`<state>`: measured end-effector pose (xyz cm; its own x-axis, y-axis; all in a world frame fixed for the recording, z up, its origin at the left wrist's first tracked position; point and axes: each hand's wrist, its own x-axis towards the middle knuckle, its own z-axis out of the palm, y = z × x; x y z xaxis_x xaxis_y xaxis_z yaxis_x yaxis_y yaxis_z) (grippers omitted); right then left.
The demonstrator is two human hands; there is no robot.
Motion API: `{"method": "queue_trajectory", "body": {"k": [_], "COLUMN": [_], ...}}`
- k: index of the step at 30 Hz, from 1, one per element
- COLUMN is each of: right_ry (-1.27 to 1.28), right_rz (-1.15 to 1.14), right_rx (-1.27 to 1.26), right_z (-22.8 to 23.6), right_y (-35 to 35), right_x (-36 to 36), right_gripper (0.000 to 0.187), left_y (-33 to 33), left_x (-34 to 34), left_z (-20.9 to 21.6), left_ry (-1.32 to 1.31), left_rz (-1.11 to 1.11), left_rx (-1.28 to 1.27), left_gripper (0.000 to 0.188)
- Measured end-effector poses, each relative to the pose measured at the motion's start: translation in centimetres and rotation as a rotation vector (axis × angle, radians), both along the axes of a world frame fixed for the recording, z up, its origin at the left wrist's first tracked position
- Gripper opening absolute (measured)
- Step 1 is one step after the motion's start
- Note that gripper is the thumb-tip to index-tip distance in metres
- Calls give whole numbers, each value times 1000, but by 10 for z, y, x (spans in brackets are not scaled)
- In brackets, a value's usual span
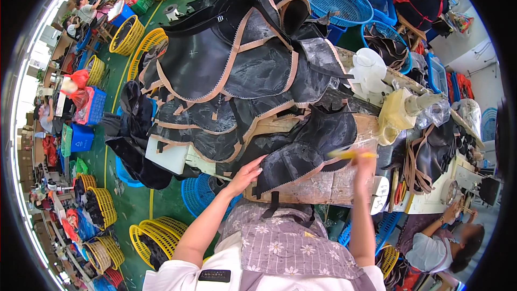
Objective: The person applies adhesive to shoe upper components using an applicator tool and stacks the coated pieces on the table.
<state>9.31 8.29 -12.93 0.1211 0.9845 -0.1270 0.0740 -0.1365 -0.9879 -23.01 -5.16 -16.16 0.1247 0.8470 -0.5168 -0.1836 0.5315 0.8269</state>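
Observation:
My left hand [245, 175] lies flat with fingers apart on the near edge of a black fabric piece [301, 148] trimmed in tan tape, pressing it on the glue-stained workbench [323, 186]. My right hand [362, 157] is blurred with motion above the same piece and grips a thin yellow brush or stick [344, 154] that points left. A tall heap of similar black pieces with tan edging [231, 70] covers the bench beyond my hands.
A white jug [369, 70] and a cream pot [396, 116] stand at the right of the bench. Blue baskets [336, 1] sit at the far end, yellow baskets [126, 35] on the green floor to the left. Another person [441, 240] sits at the lower right.

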Motion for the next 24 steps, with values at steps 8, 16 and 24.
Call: {"method": "queue_trajectory", "body": {"k": [8, 16, 24], "right_ry": [-147, -277, -88], "right_rz": [594, 483, 510], "right_rx": [116, 259, 336], "right_z": [0, -2, 33], "right_y": [-38, -48, -68], "right_x": [-91, -67, -102], "right_gripper": [12, 11, 13], "left_y": [8, 1, 1], "left_x": [5, 10, 10], "left_z": [9, -1, 3], "left_ry": [57, 8, -9], "left_rz": [-67, 39, 32], "left_rx": [46, 7, 20], "left_gripper": [47, 46, 46]}}
